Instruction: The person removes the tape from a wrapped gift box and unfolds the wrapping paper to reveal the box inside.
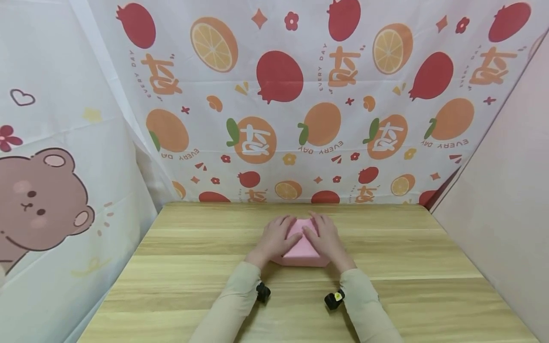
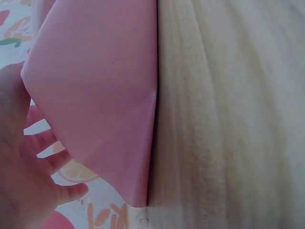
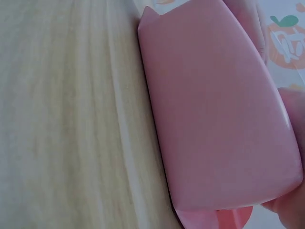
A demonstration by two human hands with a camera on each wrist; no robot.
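A pink, smooth, box-like thing with slanted sides and creased corners [image 1: 302, 250] sits on the wooden table, in front of the person. From its left side the left hand [image 1: 276, 238] holds it, thumb on the top and fingers over the far left edge. The right hand [image 1: 327, 239] holds the opposite side in much the same way, its thumb also on top. In the left wrist view the fingers [image 2: 40, 139] are spread behind the pink thing. The right wrist view shows its near side, and only parts of the right hand [image 3: 293, 114] appear beyond it. Its underside is hidden.
The wooden table [image 1: 180, 276] ends at a fruit-print curtain [image 1: 279, 143] behind the hands. On the left hangs a white cloth with a bear [image 1: 47, 205]; a plain pale panel [image 1: 506, 190] stands at the right. Each wrist wears a small black camera [image 1: 263, 292].
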